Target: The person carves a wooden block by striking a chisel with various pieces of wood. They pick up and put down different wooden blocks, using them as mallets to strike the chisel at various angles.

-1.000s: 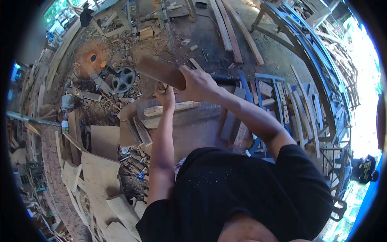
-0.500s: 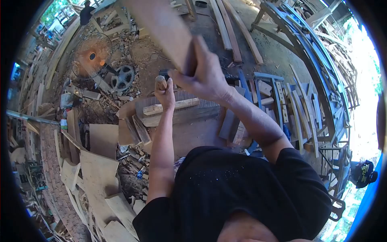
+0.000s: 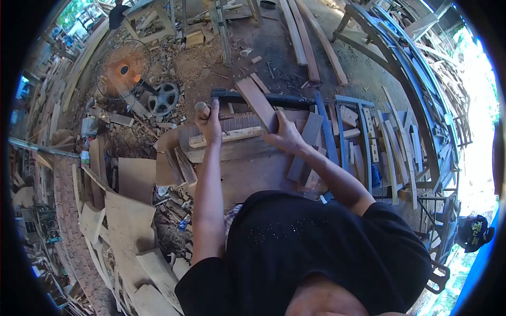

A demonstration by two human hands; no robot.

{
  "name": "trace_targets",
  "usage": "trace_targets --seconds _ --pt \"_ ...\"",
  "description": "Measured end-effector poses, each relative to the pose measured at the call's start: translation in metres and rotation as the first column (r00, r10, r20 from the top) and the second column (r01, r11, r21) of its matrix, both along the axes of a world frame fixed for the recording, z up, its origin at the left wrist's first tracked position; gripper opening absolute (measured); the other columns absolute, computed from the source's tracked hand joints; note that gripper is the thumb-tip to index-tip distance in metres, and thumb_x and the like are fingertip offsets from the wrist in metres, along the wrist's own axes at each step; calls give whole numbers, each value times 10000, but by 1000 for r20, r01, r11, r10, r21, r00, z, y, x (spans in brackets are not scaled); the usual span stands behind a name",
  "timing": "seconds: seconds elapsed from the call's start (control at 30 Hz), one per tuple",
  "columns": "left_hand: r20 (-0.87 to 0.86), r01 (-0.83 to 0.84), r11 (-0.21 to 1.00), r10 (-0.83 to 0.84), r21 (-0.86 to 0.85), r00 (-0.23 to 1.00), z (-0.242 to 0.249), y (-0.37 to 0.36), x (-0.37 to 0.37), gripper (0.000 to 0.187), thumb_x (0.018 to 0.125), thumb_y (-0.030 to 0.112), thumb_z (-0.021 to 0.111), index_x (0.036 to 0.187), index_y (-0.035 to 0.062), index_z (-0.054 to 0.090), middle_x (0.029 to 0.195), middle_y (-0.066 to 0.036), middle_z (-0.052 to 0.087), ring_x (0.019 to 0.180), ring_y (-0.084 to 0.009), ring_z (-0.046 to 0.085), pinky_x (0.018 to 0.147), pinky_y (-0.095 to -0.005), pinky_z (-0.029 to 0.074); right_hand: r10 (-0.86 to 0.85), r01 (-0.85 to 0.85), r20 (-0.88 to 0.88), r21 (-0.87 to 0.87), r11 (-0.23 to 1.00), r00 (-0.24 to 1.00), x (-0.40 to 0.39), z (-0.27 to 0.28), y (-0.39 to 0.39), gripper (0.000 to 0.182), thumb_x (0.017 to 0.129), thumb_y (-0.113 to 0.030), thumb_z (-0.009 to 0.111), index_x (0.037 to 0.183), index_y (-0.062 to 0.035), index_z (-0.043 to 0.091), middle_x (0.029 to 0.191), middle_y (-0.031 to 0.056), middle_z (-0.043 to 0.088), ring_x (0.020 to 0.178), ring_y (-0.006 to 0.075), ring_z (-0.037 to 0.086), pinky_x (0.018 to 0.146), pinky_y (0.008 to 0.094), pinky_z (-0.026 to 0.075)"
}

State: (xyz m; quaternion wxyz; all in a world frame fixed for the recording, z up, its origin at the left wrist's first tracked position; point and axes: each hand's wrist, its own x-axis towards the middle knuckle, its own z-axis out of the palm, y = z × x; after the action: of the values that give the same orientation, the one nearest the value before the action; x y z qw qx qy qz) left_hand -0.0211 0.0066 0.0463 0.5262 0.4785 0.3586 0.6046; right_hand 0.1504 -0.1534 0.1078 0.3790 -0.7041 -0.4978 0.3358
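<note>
The left hand (image 3: 209,126) is closed around a wooden handle (image 3: 203,109), its rounded end exposed above the fist. Whatever the handle belongs to cannot be identified from this angle. The right hand (image 3: 287,136) grips the near end of a flat wooden board (image 3: 256,103) — thumb on one side, fingers on the other. The board is tilted, its far end directed forward and to the left. It crosses in front of a dark rail (image 3: 290,100); contact between the two cannot be determined. The two hands are apart, with the board and handle not touching.

Below the hands is a brown surface (image 3: 247,178). It carries a pale wood strip (image 3: 232,136), positioned crosswise near the left wrist, beside a ridged dark wood piece (image 3: 240,123). Two short offcuts (image 3: 181,167) lie at the left end of the surface. At the right end, dark planks (image 3: 305,142) lie beside a long blue bar (image 3: 328,131).

Forward and to the left, a round fan (image 3: 124,69) with an orange centre is located near a spoked wheel (image 3: 162,100) — both amid scattered wood scraps. Another person (image 3: 116,16) is visible at the upper left, well apart from the hands.
</note>
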Motion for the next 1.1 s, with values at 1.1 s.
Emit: trace_targets --seconds 1.1 --pt "-103 -68 989 82 133 991 12 -13 22 296 859 139 703 678 96 473 645 57 480 569 -42 426 532 -218 391 -180 97 11 807 582 984 -27 144 25 574 673 -188 743 1108 9 425 746 177 570 701 308 623 679 373 490"
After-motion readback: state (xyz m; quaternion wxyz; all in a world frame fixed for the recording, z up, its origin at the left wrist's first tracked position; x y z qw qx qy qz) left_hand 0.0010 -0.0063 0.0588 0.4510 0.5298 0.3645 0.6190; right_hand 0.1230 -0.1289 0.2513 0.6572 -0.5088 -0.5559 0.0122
